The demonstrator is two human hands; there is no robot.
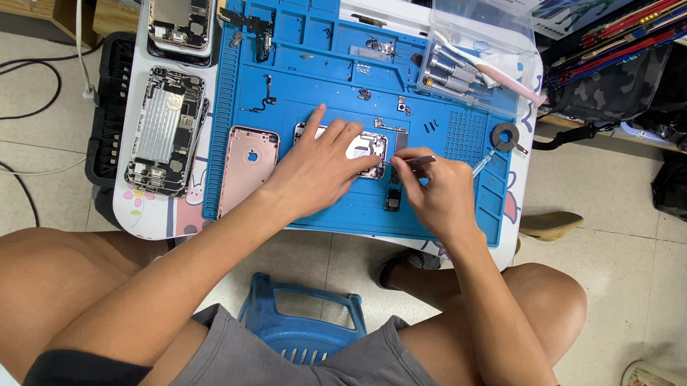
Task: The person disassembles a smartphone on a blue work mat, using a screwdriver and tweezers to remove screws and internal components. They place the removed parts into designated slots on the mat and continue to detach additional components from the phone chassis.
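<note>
The left hand point(316, 169) lay flat on an opened phone housing point(364, 149) on the blue repair mat point(442, 219), its fingers point(334, 129) spread loose, pressing rather than gripping. The right hand point(436, 193) had its fingers pinched shut around a slim metal tool point(414, 159), whose tip met the housing just beside the left fingertips. I judged that steady downward pressure and a light, level touch of the tip would suit best. A pink back cover point(249, 167) lay near the left wrist; a black part point(393, 198) sat under the right fingers.
</note>
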